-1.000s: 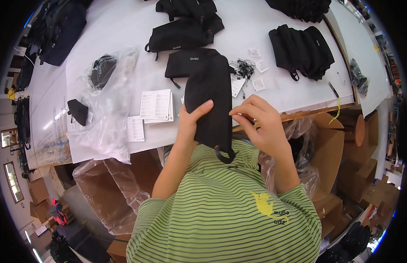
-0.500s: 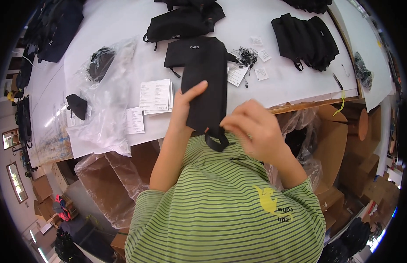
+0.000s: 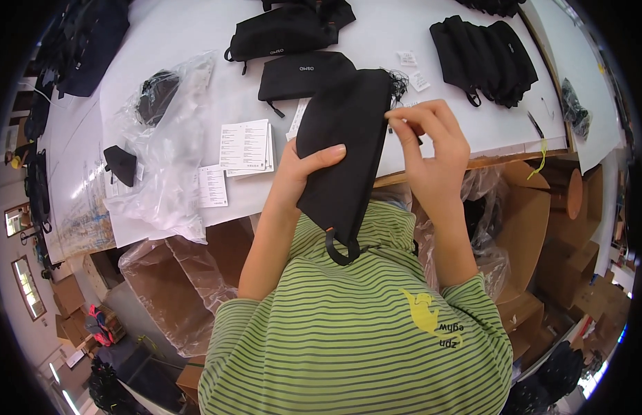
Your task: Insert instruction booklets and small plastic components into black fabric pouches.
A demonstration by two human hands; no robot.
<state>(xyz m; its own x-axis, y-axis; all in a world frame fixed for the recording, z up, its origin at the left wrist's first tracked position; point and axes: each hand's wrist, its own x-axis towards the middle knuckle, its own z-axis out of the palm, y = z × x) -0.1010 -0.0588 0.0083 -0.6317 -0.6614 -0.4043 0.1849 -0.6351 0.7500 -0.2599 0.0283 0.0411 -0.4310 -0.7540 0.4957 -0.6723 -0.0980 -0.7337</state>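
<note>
A black fabric pouch [image 3: 341, 131] hangs tilted over the table's near edge, a small strap loop [image 3: 342, 252] at its lower end. My left hand [image 3: 303, 169] grips it from the left, thumb across the front. At its upper right edge, the fingertips of my right hand [image 3: 435, 149] are pinched on what looks like the zipper pull; a dark tip [image 3: 419, 140] shows by the fingers. Just beyond lies another black pouch [image 3: 303, 75] with pale lettering. Tangled black cords [image 3: 397, 81] are partly hidden behind the held pouch.
A stack of printed cards [image 3: 245, 146] and a clear plastic bag [image 3: 172, 155] lie on the white table to the left. Several black pouches [image 3: 483, 62] sit at the right, near a dark pen-like tool [image 3: 534, 125]. Open cardboard boxes [image 3: 525, 235] stand below the table edge.
My right hand has moved up along the pouch's right edge, from near the strap loop to the upper part. The pouch has tilted, its top leaning right and its loop lower.
</note>
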